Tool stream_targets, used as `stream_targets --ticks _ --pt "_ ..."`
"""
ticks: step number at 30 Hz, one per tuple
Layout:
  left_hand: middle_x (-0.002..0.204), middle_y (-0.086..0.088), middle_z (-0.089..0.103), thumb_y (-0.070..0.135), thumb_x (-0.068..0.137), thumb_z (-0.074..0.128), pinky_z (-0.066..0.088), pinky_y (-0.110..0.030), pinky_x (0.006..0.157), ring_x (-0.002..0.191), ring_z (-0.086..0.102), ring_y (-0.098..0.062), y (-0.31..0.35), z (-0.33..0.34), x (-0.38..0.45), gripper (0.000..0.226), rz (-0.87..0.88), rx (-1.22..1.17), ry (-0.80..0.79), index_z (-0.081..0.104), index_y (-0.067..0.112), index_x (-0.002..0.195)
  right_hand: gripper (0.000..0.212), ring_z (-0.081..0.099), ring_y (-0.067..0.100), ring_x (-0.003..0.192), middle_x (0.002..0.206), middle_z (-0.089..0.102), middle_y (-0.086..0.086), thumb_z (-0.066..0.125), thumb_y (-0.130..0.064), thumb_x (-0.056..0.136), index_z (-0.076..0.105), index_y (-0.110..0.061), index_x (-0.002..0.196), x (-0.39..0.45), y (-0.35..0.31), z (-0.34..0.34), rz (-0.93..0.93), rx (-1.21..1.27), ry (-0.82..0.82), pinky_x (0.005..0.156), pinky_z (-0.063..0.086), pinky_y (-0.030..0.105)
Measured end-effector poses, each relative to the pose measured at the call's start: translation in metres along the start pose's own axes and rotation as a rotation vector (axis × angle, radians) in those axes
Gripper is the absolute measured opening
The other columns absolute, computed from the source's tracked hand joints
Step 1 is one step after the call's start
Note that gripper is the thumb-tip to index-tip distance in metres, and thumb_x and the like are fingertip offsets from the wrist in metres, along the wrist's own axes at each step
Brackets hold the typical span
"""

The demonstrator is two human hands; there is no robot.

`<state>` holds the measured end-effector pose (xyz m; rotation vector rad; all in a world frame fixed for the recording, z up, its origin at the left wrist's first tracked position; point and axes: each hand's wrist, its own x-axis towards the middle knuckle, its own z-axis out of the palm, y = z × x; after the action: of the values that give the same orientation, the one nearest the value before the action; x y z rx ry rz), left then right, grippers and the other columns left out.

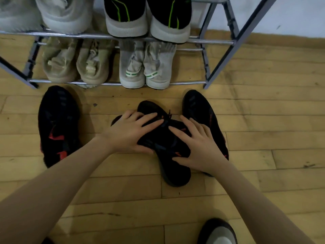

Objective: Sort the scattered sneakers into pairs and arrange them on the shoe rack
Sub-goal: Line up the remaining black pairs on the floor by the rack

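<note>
Two black sneakers lie crossed on the wooden floor in front of the shoe rack [112, 36]. My left hand [130, 133] lies over the left one [149, 107], fingers spread on top and thumb curled round its near side. My right hand [200, 145] spans the other black sneaker [175, 173], thumb on its near edge. Another black sneaker with red marks [58, 124] lies to the left, and a further black one [198, 106] lies to the right, partly behind my right hand.
The rack's lower shelf holds a beige pair [75, 62] and a grey-white pair [146, 67]. Its upper shelf holds a black pair with green lines [147, 16] and pale shoes [65, 14]. A dark shoe with a white opening [218, 231] sits bottom right.
</note>
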<state>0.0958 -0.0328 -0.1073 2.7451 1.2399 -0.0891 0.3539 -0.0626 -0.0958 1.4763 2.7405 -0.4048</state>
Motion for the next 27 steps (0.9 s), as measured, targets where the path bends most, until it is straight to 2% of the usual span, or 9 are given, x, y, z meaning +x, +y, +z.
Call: stream_targets --ticks 3,5,10,12,15,19,21,24,27 --pt "0.139 -0.008 0.047 0.076 0.074 0.031 0.041 -0.044 0.091 0.108 0.055 -0.033 0.002 0.003 -0.001 0.085 0.008 0.038 0.053 0.027 0.028 0.144 0.074 0.036 0.042 0.131 0.148 0.034 0.017 0.050 -0.068 0.079 0.036 -0.033 0.142 -0.017 -0.007 0.011 0.161 -0.075 0.115 0.101 0.035 0.056" --pt "0.131 -0.012 0.052 0.072 0.078 0.035 0.043 -0.044 0.086 0.102 0.058 -0.034 0.004 0.004 -0.001 0.078 0.008 0.028 0.087 0.028 0.030 0.143 0.066 0.041 0.044 0.126 0.144 0.039 0.020 0.044 -0.066 0.083 0.043 -0.030 0.138 -0.023 -0.012 0.016 0.228 -0.066 0.159 0.095 0.040 0.056" --pt "0.116 -0.017 0.060 0.062 0.085 0.039 0.047 -0.040 0.078 0.093 0.062 -0.034 0.012 0.006 -0.019 0.065 -0.019 0.018 0.175 0.040 0.026 0.140 0.050 0.039 0.047 0.127 0.140 0.044 0.020 0.048 -0.054 0.087 0.050 -0.028 0.130 -0.019 -0.017 0.015 0.115 -0.069 0.249 0.091 0.044 0.061" --pt "0.108 -0.016 0.063 0.060 0.087 0.043 0.048 -0.039 0.074 0.087 0.063 -0.032 0.018 0.006 -0.034 0.062 -0.099 -0.026 0.258 0.045 0.025 0.137 0.046 0.036 0.047 0.130 0.140 0.044 0.020 0.048 -0.050 0.090 0.052 -0.027 0.129 -0.013 -0.021 0.012 0.089 -0.054 0.288 0.092 0.043 0.062" --pt "0.103 -0.015 0.064 0.064 0.082 0.043 0.045 -0.043 0.075 0.086 0.061 -0.034 0.034 0.002 -0.055 0.067 -0.384 -0.104 0.315 0.044 0.027 0.137 0.045 0.036 0.046 0.130 0.140 0.043 0.021 0.044 -0.046 0.093 0.053 -0.025 0.131 0.006 -0.030 0.006 0.076 0.019 0.306 0.093 0.045 0.059" --pt "0.107 -0.018 0.060 0.067 0.080 0.046 0.039 -0.047 0.082 0.093 0.057 -0.039 0.054 -0.009 -0.061 0.073 -0.856 -0.137 0.228 0.036 0.027 0.141 0.051 0.045 0.042 0.123 0.145 0.036 0.019 0.046 -0.041 0.092 0.042 -0.025 0.140 0.034 -0.052 0.001 0.003 0.114 0.233 0.089 0.049 0.052" --pt "0.117 -0.022 0.053 0.065 0.082 0.045 0.036 -0.048 0.088 0.103 0.052 -0.041 0.061 -0.014 -0.054 0.077 -1.046 -0.158 0.115 0.025 0.025 0.144 0.054 0.047 0.039 0.122 0.146 0.036 0.018 0.049 -0.040 0.091 0.040 -0.026 0.141 0.041 -0.062 0.003 0.001 0.124 0.200 0.088 0.050 0.050" --pt "0.133 -0.022 0.038 0.062 0.088 0.036 0.032 -0.048 0.097 0.114 0.046 -0.040 0.069 -0.007 -0.046 0.077 -1.071 -0.164 -0.056 0.001 0.027 0.147 0.054 0.039 0.037 0.130 0.151 0.030 0.013 0.048 -0.044 0.093 0.034 -0.031 0.143 0.038 -0.067 0.012 0.089 0.150 0.108 0.097 0.043 0.051" --pt "0.139 -0.023 0.032 0.065 0.088 0.033 0.034 -0.046 0.098 0.117 0.044 -0.040 0.072 0.000 -0.051 0.080 -1.009 -0.189 -0.057 -0.007 0.029 0.147 0.056 0.030 0.036 0.135 0.154 0.021 0.009 0.042 -0.052 0.093 0.028 -0.037 0.145 0.020 -0.064 0.022 0.161 0.153 0.023 0.103 0.032 0.051"
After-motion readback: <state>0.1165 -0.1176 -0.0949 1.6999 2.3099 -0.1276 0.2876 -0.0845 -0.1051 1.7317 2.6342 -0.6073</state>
